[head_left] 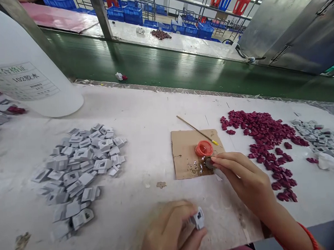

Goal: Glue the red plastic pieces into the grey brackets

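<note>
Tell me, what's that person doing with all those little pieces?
The person's left grip holds a small grey part. The right grip is at a dark round thing on the cardboard, by a red cup; whether it's grasped is unclear. Loose grey parts are heaped left, dark red pieces right.

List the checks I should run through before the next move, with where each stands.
1. Grey part secure in the left hand: ok, held between thumb and fingers.
2. Right hand firmly gripping the dark disc: cannot tell; the fingertips are at its edge.
3. Red cup upright on the cardboard: ok.
4. Cardboard dry: not ok, wet spots show below the cup.
5. Stick clear of both hands: ok, it lies across the cardboard's upper edge, yellow tip near the cup.
6. Left-side grey pile apart from the maroon pile: ok, cardboard lies between them.
</note>
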